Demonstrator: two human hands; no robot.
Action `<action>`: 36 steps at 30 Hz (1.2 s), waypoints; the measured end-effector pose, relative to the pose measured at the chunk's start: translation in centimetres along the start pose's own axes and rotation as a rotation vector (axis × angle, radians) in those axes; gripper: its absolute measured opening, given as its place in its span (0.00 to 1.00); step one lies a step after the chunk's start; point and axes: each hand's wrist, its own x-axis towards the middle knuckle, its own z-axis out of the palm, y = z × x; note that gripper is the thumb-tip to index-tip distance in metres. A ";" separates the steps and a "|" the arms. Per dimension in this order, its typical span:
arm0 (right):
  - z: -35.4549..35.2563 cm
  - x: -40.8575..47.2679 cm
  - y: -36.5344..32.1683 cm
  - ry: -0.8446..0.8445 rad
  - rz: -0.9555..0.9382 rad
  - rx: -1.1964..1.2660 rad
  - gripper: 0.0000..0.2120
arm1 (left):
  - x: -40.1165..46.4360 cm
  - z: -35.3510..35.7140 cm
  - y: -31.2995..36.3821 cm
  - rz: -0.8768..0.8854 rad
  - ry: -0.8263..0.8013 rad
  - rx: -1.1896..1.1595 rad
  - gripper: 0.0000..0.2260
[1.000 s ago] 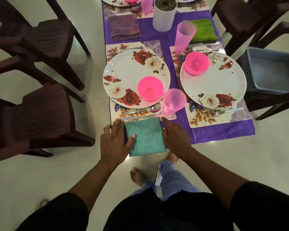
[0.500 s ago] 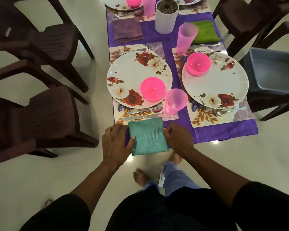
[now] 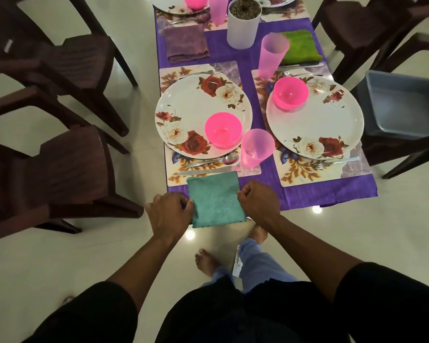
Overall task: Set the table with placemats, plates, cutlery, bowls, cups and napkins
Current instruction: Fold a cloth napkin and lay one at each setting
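Since the teal napkin (image 3: 216,199) is the piece in hand, the step appears to be squaring it at the near place setting. It lies flat at the table's near edge, its far edge just touching the knife (image 3: 204,171) on the near-left placemat (image 3: 174,169), its near edge hanging a little past the purple tablecloth (image 3: 307,194) over the floor.

To do this well, I would judge that both sides should be drawn evenly, so the napkin stays parallel to the placemat's near border, and that it wants sliding further onto the table, without nudging the knife or the spoon (image 3: 223,160) beyond it.

The left hand (image 3: 170,214) grips the napkin's left edge, fingers curled with the thumb side against the cloth. The right hand (image 3: 259,203) is curled at the napkin's right edge and seems to pinch it, though the exact contact is hidden by the knuckles. The napkin thus lies between the two hands, held by its sides, its middle bare.

Beyond the napkin, on the same placemat, a floral plate (image 3: 196,112) carries a pink bowl (image 3: 223,129), and a pink cup (image 3: 256,148) stands just right of the plate. Right of the napkin, well apart, the second setting has no napkin at its near edge; a green napkin (image 3: 299,47) lies at its far end.
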 end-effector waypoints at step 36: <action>-2.1 -0.5 -1.8 -0.075 -0.050 -0.066 0.09 | -2.8 -1.7 -1.1 -0.065 -0.013 -0.263 0.12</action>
